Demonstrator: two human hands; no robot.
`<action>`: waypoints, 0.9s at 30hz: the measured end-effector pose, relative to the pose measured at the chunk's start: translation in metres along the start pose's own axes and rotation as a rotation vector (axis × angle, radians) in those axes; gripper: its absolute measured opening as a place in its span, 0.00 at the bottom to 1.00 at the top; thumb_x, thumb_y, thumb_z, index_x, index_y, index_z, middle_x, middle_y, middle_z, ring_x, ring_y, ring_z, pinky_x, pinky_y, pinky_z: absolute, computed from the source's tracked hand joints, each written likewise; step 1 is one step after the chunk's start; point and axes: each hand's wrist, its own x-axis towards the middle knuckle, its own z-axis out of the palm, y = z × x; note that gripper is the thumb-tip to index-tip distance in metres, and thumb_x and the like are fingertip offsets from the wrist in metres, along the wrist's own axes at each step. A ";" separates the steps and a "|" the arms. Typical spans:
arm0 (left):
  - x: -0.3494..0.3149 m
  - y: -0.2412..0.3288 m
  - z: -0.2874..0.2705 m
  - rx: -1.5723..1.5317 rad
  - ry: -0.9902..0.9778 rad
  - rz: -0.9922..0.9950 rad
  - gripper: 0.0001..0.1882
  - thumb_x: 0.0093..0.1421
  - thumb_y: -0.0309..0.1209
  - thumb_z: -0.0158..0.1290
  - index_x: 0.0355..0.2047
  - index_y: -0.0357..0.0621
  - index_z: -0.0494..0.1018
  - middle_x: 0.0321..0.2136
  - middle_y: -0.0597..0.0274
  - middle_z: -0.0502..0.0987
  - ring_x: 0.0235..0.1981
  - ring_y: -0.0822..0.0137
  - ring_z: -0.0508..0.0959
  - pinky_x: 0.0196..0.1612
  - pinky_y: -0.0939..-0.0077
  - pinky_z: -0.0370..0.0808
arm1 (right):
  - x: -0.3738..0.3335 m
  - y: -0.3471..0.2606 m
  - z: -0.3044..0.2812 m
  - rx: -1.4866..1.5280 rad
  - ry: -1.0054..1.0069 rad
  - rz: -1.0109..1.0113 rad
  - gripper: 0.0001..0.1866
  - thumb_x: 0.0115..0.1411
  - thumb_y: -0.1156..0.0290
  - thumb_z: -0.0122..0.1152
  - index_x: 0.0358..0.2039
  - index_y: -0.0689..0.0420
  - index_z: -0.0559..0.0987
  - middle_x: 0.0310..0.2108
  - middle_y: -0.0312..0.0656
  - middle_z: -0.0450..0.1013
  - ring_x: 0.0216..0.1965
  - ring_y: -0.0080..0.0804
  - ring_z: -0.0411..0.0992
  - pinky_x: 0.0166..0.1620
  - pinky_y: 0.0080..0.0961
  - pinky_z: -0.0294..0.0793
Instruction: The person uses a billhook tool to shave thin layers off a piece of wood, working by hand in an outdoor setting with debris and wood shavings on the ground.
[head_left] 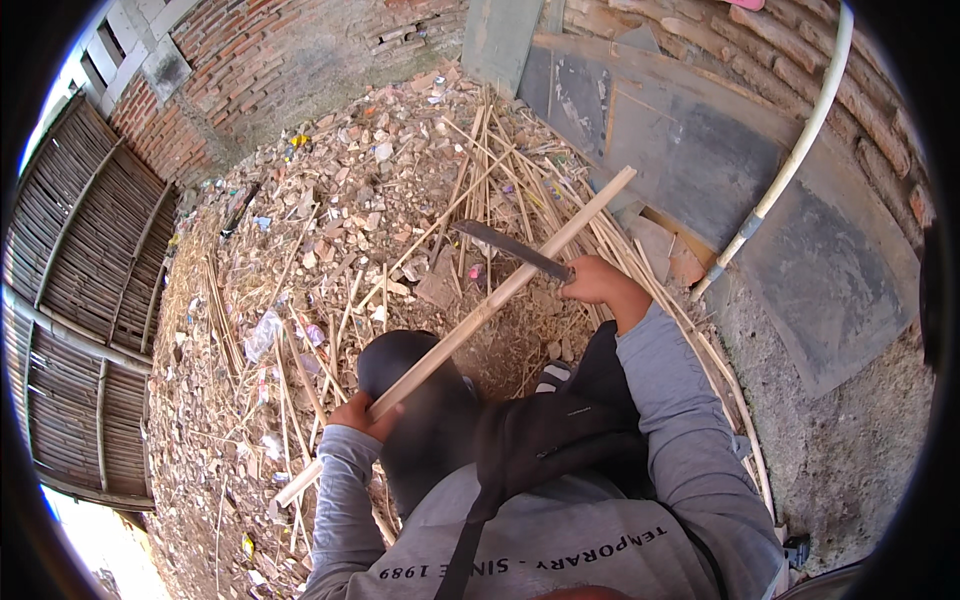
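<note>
A long pale strip of split bamboo or wood (480, 318) lies slantwise over my knees, from low on the left to high on the right. Near its lower end, my left hand (366, 416) is wrapped round it. My right hand (603, 286) grips the handle of a machete (510, 247), whose dark blade points left and crosses the strip towards its upper end. Whether the blade touches the strip or has cut into it, I cannot tell. The machete's handle is mostly hidden in my right fingers.
Loose thin strips (487, 180) lie heaped ahead, with more along my right side. Rubble and litter (330, 200) cover the ground. Grey boards (670, 140) and a pale pole (800, 165) lean against the brick wall at right. A slatted bamboo fence (75, 290) stands at left.
</note>
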 end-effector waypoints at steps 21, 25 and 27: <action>0.003 -0.009 0.009 0.010 0.083 0.069 0.36 0.49 0.64 0.57 0.33 0.37 0.73 0.25 0.41 0.78 0.31 0.41 0.79 0.35 0.54 0.76 | 0.003 0.001 0.007 -0.043 0.009 -0.077 0.19 0.46 0.58 0.69 0.36 0.56 0.82 0.25 0.49 0.77 0.31 0.45 0.77 0.37 0.39 0.74; 0.003 -0.009 0.009 0.010 0.088 0.068 0.36 0.49 0.64 0.57 0.33 0.37 0.73 0.25 0.41 0.78 0.31 0.41 0.80 0.35 0.55 0.76 | 0.004 0.004 0.011 -0.023 0.016 -0.099 0.18 0.46 0.57 0.69 0.33 0.56 0.82 0.25 0.49 0.77 0.31 0.45 0.77 0.37 0.39 0.74; 0.004 -0.010 0.010 0.009 0.094 0.075 0.36 0.49 0.64 0.57 0.33 0.38 0.73 0.25 0.41 0.78 0.31 0.41 0.80 0.35 0.54 0.76 | 0.005 0.004 0.011 -0.012 0.015 -0.102 0.17 0.46 0.58 0.69 0.32 0.56 0.82 0.25 0.49 0.77 0.31 0.45 0.77 0.37 0.39 0.74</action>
